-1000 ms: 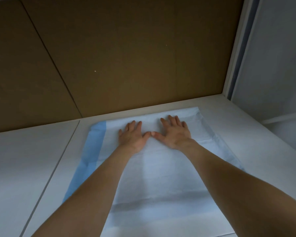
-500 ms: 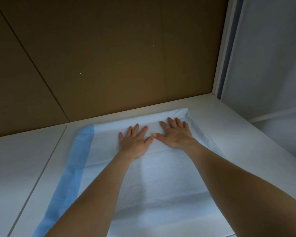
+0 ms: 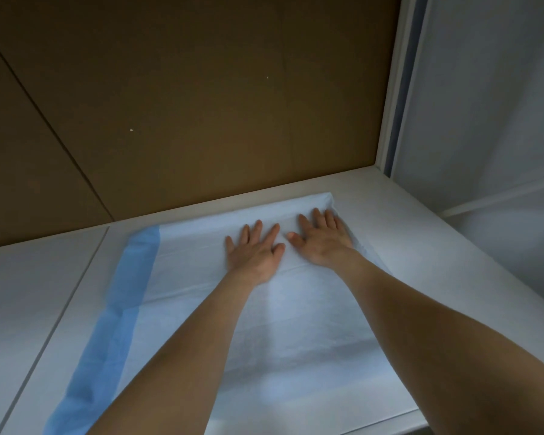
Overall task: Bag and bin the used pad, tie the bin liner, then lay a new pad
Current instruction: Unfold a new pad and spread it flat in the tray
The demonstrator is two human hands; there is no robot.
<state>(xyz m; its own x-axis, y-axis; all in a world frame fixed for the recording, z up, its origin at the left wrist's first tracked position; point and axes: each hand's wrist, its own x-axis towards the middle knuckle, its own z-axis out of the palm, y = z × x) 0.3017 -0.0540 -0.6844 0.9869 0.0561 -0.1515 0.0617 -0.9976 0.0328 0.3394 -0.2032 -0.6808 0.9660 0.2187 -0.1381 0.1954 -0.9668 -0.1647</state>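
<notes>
Both grips released, nothing grasped: left grip (image 3: 255, 251) and right grip (image 3: 322, 241) flat, fingers spread, palms on new pad (image 3: 195, 271) near far edge. Pad spread on white surface (image 3: 421, 240), blue strip (image 3: 123, 293) at left, cardboard wall (image 3: 201, 105) behind. Step: laying pad, likely last. Next: sweep palms outward, light pressure, no bunching.

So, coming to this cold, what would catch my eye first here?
Two bare hands lie flat, side by side: the left hand and the right hand rest with straight fingers on the far end of a pale pad spread over a white surface. Next comes the bright blue strip down the pad's left edge, and the big brown panel rising behind it all.
</notes>
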